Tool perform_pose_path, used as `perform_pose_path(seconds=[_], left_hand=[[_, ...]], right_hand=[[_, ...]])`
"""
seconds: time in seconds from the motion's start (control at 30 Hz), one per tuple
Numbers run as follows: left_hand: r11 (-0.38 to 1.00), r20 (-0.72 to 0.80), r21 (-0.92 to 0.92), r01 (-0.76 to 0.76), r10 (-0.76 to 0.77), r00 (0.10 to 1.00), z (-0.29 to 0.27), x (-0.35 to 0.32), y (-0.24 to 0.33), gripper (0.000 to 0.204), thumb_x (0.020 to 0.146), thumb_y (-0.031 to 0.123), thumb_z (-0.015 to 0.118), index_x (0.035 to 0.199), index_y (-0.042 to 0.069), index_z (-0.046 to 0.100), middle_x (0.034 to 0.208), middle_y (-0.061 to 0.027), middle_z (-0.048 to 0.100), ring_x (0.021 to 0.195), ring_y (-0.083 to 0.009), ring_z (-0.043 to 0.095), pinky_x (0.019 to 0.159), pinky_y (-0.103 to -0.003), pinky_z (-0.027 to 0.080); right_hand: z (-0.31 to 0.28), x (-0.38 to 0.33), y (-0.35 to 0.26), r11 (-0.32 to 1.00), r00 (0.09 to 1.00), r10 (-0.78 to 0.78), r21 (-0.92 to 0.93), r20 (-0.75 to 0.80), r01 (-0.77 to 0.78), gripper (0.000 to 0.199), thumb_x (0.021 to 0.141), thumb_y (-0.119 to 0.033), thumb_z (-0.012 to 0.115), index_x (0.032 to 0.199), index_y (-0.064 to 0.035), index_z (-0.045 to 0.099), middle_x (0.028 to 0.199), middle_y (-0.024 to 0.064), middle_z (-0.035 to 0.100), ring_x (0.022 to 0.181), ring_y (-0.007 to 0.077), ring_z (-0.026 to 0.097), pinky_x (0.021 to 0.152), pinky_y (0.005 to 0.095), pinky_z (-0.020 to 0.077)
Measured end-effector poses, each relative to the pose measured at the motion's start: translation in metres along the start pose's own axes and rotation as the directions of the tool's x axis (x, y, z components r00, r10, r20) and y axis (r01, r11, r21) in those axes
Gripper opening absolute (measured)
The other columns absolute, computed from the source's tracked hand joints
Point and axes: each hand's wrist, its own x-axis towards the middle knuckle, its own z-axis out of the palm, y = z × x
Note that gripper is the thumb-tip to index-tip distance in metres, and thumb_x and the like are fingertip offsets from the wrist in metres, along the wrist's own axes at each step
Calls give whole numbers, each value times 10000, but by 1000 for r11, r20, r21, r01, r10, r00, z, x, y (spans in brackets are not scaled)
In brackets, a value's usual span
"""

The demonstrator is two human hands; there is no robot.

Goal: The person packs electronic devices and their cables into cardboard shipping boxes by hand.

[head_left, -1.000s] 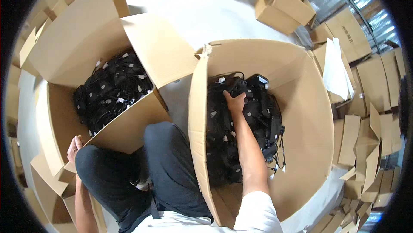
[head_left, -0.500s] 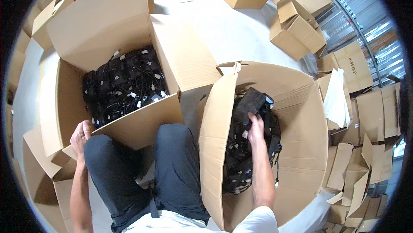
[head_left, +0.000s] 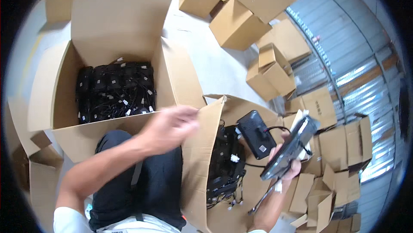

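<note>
The right hand sits at about four o'clock in the view, its fingers clamped around a flat black device held edge-on and tilted, with a thin black cable trailing down from it. Just beside it, toward nine o'clock from the hand, a second black device with a small pale label on its face hangs above the near carton, an open brown cardboard box standing at five o'clock. Inside that carton lies a heap of black devices with white tags and loose cords.

The left hand hovers near the centre, blurred, its fingers loosely curled and slightly apart, holding nothing, close to the upright flap of the near carton; whether it touches the flap cannot be told.

At ten o'clock stands a second open carton with tall flaps, filled with a packed layer of black devices dotted with small white labels. Closed brown boxes are piled at one o'clock on the pale floor, and flattened cardboard pieces lie at four o'clock beside a corrugated metal wall.
</note>
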Motion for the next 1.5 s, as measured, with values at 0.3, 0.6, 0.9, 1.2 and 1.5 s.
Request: perform_pose_path(seconds=[0.3, 0.6, 0.9, 1.2, 1.5], left_hand=[[506, 232, -837, 209, -18, 973, 64, 7, -55, 487, 898, 210, 776, 1310, 50, 573, 1259, -71, 630, 1186, -197, 581, 1029, -370, 471], [451, -105, -885, -112, 41, 994, -23, 20, -22, 422, 1017, 355, 583, 1241, -1, 554, 1101, -120, 695, 990, -183, 694, 863, -352, 598], [597, -184, -795, -105, -74, 980, 0, 5, -45, 471, 1012, 398, 600, 1235, -14, 548, 1105, -103, 668, 968, -138, 642, 868, -310, 545], [651, -196, -731, -205, 88, 977, -9, -2, -26, 508, 1030, 396, 567, 1313, -20, 498, 1162, -90, 654, 1046, -139, 619, 938, -303, 511], [462, -26, -887, 6, -64, 998, -9, -2, -31, 434, 1046, 379, 519, 1286, 17, 509, 1132, -96, 665, 987, -170, 682, 869, -349, 586]], right_hand=[[106, 1, 25, 990, 990, 116, 72, 84, -122, 911, 711, -324, 823, 1359, 140, 382, 745, 202, 638, 559, 294, 631, 470, 386, 564], [107, 34, 11, 534, 748, 663, -682, -29, -500, 700, 770, -118, 788, 1372, 68, 485, 1146, 95, 657, 1043, 165, 628, 907, 298, 491], [144, 43, 107, 749, 988, -35, -659, -150, -73, 416, 937, -62, 672, 1310, 75, 549, 1170, 99, 658, 1061, 166, 622, 984, 311, 470], [171, 37, 110, 784, 996, -15, -620, -86, -42, 357, 1015, -88, 590, 1325, 89, 562, 1205, 81, 645, 1056, 98, 587, 952, 253, 465], [127, 44, 58, 591, 941, 296, -743, -163, -314, 399, 957, -102, 675, 1316, 47, 586, 958, 107, 718, 751, 109, 644, 650, 240, 538]])
